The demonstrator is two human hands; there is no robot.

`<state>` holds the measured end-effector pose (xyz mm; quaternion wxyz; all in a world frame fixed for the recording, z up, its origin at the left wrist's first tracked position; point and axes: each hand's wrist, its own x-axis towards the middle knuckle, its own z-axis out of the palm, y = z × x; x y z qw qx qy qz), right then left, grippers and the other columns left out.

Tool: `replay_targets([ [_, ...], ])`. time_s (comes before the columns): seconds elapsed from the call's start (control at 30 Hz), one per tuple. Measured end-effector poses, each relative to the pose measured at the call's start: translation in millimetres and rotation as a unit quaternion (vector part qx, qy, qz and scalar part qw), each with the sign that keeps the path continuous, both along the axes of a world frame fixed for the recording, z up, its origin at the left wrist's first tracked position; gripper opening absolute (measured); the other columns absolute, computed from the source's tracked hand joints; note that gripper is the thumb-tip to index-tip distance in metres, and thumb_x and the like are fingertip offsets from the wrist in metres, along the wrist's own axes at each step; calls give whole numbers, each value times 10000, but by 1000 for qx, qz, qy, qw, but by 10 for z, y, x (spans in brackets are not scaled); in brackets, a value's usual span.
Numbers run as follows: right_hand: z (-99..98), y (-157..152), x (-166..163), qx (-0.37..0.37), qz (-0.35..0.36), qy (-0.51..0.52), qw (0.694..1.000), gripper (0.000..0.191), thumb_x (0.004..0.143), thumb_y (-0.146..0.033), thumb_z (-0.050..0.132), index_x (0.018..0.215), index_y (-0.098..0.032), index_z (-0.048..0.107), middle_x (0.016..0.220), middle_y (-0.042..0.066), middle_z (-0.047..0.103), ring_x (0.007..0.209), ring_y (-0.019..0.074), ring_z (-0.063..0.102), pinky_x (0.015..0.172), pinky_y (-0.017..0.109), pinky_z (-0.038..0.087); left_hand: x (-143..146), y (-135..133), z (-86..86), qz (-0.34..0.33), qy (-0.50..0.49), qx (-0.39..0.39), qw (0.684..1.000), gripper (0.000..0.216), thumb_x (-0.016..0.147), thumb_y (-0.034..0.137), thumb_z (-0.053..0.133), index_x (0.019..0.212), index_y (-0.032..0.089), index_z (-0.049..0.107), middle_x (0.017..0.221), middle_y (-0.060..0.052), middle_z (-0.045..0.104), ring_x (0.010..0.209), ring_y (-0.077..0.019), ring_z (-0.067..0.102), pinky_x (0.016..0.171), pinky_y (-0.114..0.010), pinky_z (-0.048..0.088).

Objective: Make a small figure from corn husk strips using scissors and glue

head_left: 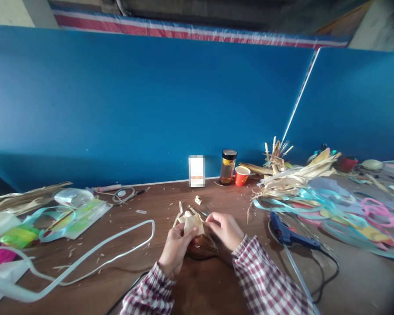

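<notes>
A pale piece of dried corn husk (194, 225) is held upright over the front middle of the table. My left hand (178, 245) is closed on it, thumb across the near face. At its right edge, my right hand (226, 229) has thumb and forefinger pinched together; what lies between those fingertips is too small to make out. Loose husk strips (179, 214) stick out behind the piece. Under the hands is a darker brown, husk-like mass, partly hidden. A small curled husk scrap (198, 200) lies just beyond.
On the right lie a blue glue gun (290, 234), pink scissors (379, 213), a husk pile (292, 181) and turquoise ribbon (318, 199). A lidded jar (228, 167) and red paper cup (242, 176) stand behind. A white curved tube (95, 251) crosses the left. The blue partition (151, 105) bounds the back.
</notes>
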<state>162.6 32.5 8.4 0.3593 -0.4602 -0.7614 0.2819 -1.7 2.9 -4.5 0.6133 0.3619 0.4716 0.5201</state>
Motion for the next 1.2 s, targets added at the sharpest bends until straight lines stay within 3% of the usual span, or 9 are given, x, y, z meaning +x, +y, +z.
replay_targets([
  [0.33,-36,45,43,18,-77,-67,995,177,830,-248,494,701,-191,601,635,-9,623,615,132,560,595,223,362,26,-46,58,-41,-30,-34,998,294,601,335,762,703,103,614,595,-29,615,463,-52,494,430,-151,411],
  [0.47,-52,120,112,-1,-136,-75,988,175,802,-241,506,670,-184,607,600,15,617,594,142,552,572,235,349,-7,-78,117,-42,-77,-7,996,258,614,297,763,659,116,585,565,6,575,460,-44,482,444,-150,405],
  [0.57,-73,189,176,-69,-152,20,986,201,791,-265,502,627,-181,582,576,17,604,534,133,529,523,234,357,-49,-77,160,-30,-103,20,994,234,638,279,749,665,123,577,570,25,548,467,-41,480,452,-151,401],
  [0.67,-81,207,195,-181,-102,178,962,211,774,-354,533,676,-173,581,622,16,619,512,120,533,487,230,402,-71,-54,156,2,-91,29,995,227,646,278,742,719,124,591,600,13,571,483,-47,488,450,-150,394],
  [0.73,-79,193,183,-207,-75,215,951,251,761,-413,553,735,-168,595,674,23,640,539,120,556,495,232,436,-70,-39,132,19,-84,30,996,230,650,286,735,736,125,595,605,11,571,495,-52,487,453,-152,396],
  [1.0,-47,121,111,-202,-43,213,955,286,763,-441,569,797,-160,612,661,10,634,539,105,555,491,203,429,-29,-27,112,22,-65,19,997,254,643,313,729,773,118,633,763,-37,604,686,-108,561,502,-159,435],
  [1.2,-73,48,-13,-71,-44,70,994,271,831,-378,488,809,-157,644,671,41,655,601,158,600,586,268,465,31,-60,124,4,-32,-5,999,284,609,331,751,708,136,568,537,39,536,429,-37,434,383,-136,325],
])
